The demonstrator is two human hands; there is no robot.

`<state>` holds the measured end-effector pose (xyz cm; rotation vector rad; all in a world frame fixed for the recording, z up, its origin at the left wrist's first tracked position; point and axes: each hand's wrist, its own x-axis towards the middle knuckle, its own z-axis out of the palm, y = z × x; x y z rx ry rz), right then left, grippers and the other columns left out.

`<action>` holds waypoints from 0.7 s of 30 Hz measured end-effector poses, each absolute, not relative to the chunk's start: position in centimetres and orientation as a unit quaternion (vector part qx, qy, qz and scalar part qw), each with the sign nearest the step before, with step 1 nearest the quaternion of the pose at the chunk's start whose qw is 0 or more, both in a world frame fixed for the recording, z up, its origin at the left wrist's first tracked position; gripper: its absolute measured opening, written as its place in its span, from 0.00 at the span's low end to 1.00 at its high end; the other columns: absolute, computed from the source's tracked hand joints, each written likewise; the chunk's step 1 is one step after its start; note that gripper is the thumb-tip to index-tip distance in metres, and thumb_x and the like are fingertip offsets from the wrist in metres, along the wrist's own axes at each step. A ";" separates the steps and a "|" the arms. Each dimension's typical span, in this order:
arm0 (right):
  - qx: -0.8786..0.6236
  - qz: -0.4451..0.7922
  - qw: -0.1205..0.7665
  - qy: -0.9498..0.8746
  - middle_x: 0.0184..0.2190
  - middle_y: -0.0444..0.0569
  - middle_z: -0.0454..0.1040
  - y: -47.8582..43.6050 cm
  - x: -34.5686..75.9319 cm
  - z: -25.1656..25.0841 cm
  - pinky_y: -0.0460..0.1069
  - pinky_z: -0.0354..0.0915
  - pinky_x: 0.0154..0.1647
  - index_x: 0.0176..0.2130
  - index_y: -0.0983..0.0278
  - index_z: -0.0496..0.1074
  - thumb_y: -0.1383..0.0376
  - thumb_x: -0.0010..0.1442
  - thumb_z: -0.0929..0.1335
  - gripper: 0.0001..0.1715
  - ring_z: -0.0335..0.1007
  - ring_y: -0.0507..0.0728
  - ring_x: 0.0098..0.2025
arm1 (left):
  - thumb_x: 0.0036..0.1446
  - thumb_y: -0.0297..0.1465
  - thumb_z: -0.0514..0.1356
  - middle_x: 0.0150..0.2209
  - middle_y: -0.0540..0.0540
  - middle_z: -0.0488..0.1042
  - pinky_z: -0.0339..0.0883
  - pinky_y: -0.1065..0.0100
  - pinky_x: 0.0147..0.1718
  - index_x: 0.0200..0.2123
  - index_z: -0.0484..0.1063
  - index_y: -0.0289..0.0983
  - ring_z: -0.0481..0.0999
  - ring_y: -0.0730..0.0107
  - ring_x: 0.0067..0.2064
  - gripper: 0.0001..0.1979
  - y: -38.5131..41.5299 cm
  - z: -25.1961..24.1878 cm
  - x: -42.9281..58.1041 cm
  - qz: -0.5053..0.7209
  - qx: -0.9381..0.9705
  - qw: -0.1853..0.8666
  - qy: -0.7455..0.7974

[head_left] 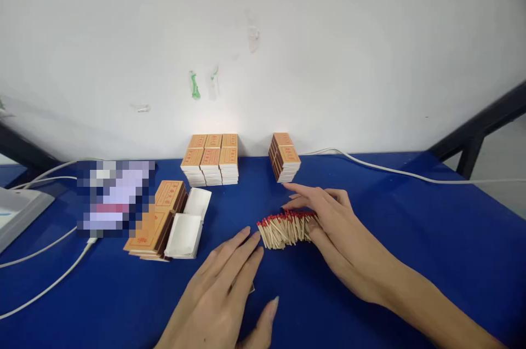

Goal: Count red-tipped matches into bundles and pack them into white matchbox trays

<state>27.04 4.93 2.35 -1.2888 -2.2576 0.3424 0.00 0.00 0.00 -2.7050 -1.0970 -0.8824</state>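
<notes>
A heap of red-tipped matches (283,228) lies on the blue table (411,228). My right hand (329,223) rests against the heap's right side, fingers stretched out and cupping the sticks. My left hand (230,283) lies flat on the table just left of the heap, fingers spread, its fingertips close to the match heads. A small flat thing peeks out under its palm; I cannot make out what it is.
Stacked orange matchboxes (210,160) stand at the wall, with a smaller stack (284,157) to their right. Flat box sleeves (158,217) and white trays (189,223) lie at left. White cables (41,250) cross the table's left side; another cable (390,169) runs right.
</notes>
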 end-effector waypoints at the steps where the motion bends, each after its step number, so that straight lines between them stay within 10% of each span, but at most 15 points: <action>1: -0.477 0.128 0.255 -0.831 0.59 0.52 0.80 4.9 27.0 2.3 0.68 0.70 0.60 0.77 0.53 0.53 0.73 0.72 0.60 0.40 0.73 0.67 0.58 | 0.73 0.31 0.59 0.64 0.32 0.80 0.86 0.50 0.56 0.64 0.74 0.28 0.80 0.45 0.67 0.21 0.0 0.0 0.0 -0.289 -0.886 0.047 -0.360; 21: -0.502 0.176 0.236 -0.813 0.62 0.52 0.76 4.8 27.5 2.6 0.72 0.70 0.63 0.79 0.47 0.50 0.69 0.76 0.59 0.39 0.68 0.67 0.59 | 0.73 0.29 0.59 0.64 0.30 0.80 0.86 0.47 0.55 0.64 0.74 0.26 0.79 0.43 0.67 0.21 0.0 0.0 0.0 -0.285 -0.891 0.048 -0.351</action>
